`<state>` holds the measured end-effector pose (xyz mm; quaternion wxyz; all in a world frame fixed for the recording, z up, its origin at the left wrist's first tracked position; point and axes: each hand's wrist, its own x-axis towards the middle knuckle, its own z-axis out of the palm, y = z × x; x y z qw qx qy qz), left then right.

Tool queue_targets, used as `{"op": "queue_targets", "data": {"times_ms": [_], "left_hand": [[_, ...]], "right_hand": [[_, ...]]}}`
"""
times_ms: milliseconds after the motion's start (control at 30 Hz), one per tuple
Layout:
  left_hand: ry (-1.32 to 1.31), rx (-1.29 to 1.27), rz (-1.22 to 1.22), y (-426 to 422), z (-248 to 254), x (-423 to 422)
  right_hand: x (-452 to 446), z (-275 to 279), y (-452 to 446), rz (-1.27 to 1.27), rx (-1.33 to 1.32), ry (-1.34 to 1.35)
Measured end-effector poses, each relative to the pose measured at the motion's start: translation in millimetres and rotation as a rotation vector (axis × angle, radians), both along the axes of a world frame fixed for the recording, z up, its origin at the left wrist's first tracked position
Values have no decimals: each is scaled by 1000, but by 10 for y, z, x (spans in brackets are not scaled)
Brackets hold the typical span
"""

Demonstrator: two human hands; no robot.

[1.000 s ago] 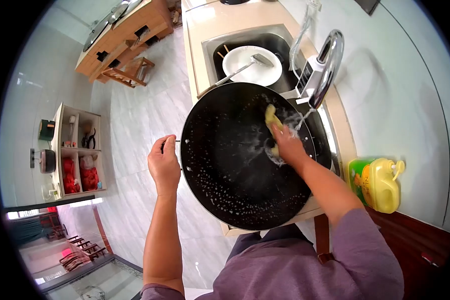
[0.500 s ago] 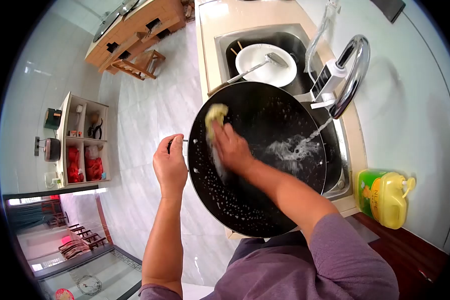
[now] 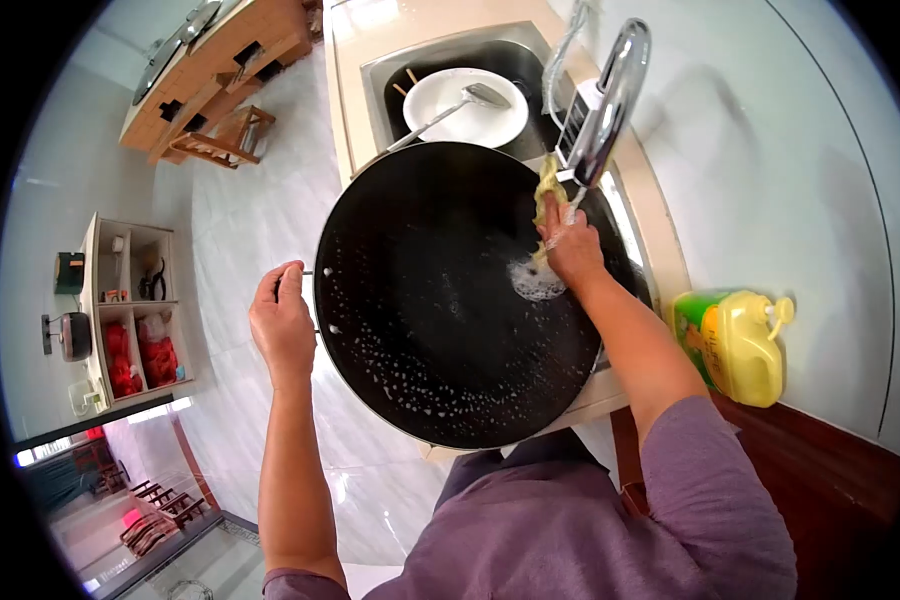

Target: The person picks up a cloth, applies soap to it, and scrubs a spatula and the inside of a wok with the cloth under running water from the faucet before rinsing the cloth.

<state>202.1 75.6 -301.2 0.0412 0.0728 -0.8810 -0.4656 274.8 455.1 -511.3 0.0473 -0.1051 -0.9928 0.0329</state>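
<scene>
My left hand [image 3: 282, 315] is closed round the handle at the left rim of a large black wok [image 3: 450, 300]. Soapy droplets dot the wok's lower left inside. My right hand [image 3: 573, 245] holds a yellow cloth [image 3: 548, 190] against the wok's upper right side, under the stream from the chrome faucet [image 3: 615, 100]. White foam [image 3: 536, 280] lies just below the cloth. Beyond the wok, a white bowl [image 3: 450, 92] with a spatula [image 3: 484, 96] across it sits in the sink [image 3: 380, 85].
A yellow soap bottle [image 3: 748, 345] with a pump stands to the right of the sink. Wooden sticks [image 3: 406, 82] lean beside the bowl. Far left are a shelf unit [image 3: 175, 300] with red bags and a wooden stool [image 3: 225, 140] on the tiled floor.
Half a second ago my right hand was at the wok's left side with the cloth; now it is at the upper right, in the water. The whole view has shifted. My left hand keeps its hold.
</scene>
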Motion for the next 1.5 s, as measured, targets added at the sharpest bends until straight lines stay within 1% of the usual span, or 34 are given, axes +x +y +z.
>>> {"op": "queue_targets", "data": {"times_ms": [33, 133, 233, 367, 400, 467, 533, 633, 800, 833, 967, 1033, 1100, 1167, 1233, 1267, 1300, 1367, 1433, 1500], "left_hand": [[-11, 27, -4, -8, -11, 10], [-28, 103, -15, -45, -34, -3], [-33, 19, 13, 17, 38, 0], [12, 45, -9, -58, -98, -58], [-2, 61, -7, -48, -75, -55], [2, 64, -7, -29, -80, -63], [34, 30, -4, -51, -105, -70], [-11, 44, 18, -31, -51, -52], [-22, 30, 26, 26, 23, -16], [-61, 31, 39, 45, 65, -4], [-78, 6, 34, 30, 65, -11], [-51, 15, 23, 12, 34, -19], [-48, -16, 10, 13, 42, -22], [-37, -85, -3, 1, 40, -14], [-114, -57, 12, 35, 163, 13], [-155, -43, 13, 62, 201, 24], [-130, -41, -2, 56, 170, 12], [-85, -26, -34, -3, 93, -22], [-49, -44, -52, 0, 93, -19], [-77, -26, -35, 20, 132, 10]], "right_hand": [[177, 187, 5, -25, -19, -107], [540, 223, 78, -63, -5, -153], [903, 395, 49, -51, -89, -273], [1368, 704, -53, 88, -225, -361], [1484, 626, -50, 149, -250, -314], [1651, 702, -102, 204, -323, -338], [1723, 824, -165, 256, -373, -406], [1770, 865, -380, 331, -446, -430], [1568, 1036, -1085, 404, -594, -490], [1527, 1041, -1190, 422, -662, -469], [1366, 1098, -1518, 492, -897, -367], [1252, 1132, -1701, 528, -1021, -298], [1060, 1172, -1976, 552, -1131, -125], [715, 1215, -2284, 557, -1214, 103], [177, 1204, -2490, 524, -1106, 349], [-160, 1092, -2548, 478, -949, 483], [-489, 928, -2509, 425, -783, 609], [-980, 703, -2186, 210, -417, 552], [-1092, 374, -1705, 3, -256, 384], [-784, 159, -1201, 30, -132, 294]]}}
